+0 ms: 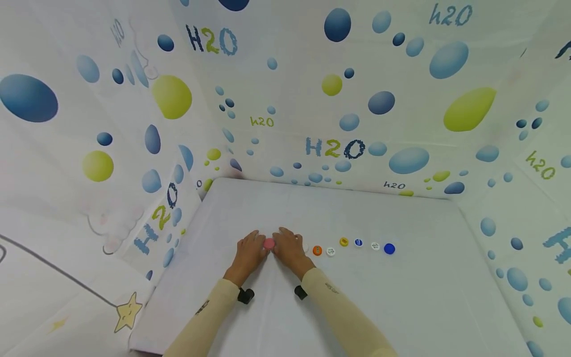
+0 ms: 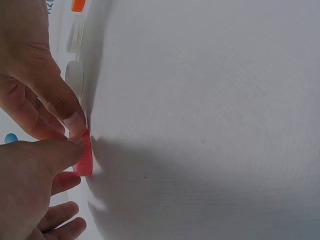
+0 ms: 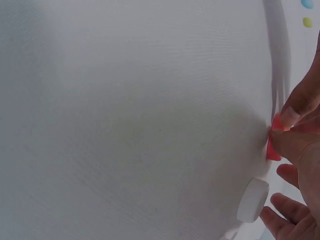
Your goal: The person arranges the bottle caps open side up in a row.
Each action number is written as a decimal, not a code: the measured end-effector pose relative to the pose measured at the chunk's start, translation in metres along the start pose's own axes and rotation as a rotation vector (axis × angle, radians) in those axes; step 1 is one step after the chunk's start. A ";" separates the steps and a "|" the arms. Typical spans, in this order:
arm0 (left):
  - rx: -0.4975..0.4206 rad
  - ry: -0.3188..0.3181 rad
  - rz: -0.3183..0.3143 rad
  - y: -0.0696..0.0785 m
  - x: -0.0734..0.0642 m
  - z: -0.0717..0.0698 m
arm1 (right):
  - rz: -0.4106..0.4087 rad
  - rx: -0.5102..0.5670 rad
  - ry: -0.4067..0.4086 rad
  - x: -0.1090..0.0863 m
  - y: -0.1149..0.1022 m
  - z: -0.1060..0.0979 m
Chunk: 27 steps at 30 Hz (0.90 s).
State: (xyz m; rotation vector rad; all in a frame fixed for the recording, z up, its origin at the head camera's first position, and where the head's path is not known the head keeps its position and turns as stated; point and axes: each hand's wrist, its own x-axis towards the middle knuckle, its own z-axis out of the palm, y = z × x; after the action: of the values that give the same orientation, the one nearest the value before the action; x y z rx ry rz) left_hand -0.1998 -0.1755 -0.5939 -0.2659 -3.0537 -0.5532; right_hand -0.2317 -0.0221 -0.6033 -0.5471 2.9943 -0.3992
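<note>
A red plastic bottle cap (image 1: 269, 243) with a ridged side lies on the white table, between both hands. My left hand (image 1: 250, 252) holds its left side, thumb on the near edge. From the right, my right hand (image 1: 289, 250) pinches the same cap between thumb and fingers. In the left wrist view the two thumbs nearly meet on the cap's ridged side (image 2: 85, 159). Fingers hide part of the cap in both wrist views. Beside the right hand's fingers sits a white cap (image 3: 252, 200), partly covered by that hand in the head view.
Right of the hands, a loose row of caps runs across the table (image 1: 424, 297): orange (image 1: 317, 250), white (image 1: 330, 252), yellow (image 1: 344, 242), blue and white (image 1: 359, 242), another white (image 1: 375, 246), and blue (image 1: 389, 249). Patterned sheeting (image 1: 294, 99) rises behind and at both sides.
</note>
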 end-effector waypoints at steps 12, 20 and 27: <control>-0.007 -0.002 0.000 -0.003 0.004 0.004 | -0.024 -0.008 0.018 -0.005 -0.003 -0.004; -0.021 -0.014 0.002 -0.002 0.004 0.003 | -0.031 -0.010 0.009 -0.005 -0.003 -0.001; -0.012 -0.005 -0.008 -0.003 0.006 0.005 | -0.033 0.024 -0.001 -0.005 -0.003 -0.001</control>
State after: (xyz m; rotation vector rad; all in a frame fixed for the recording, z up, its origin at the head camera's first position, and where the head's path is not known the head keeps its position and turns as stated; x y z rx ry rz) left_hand -0.2059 -0.1757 -0.5990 -0.2559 -3.0582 -0.5715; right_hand -0.2259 -0.0226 -0.6013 -0.5944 2.9791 -0.4371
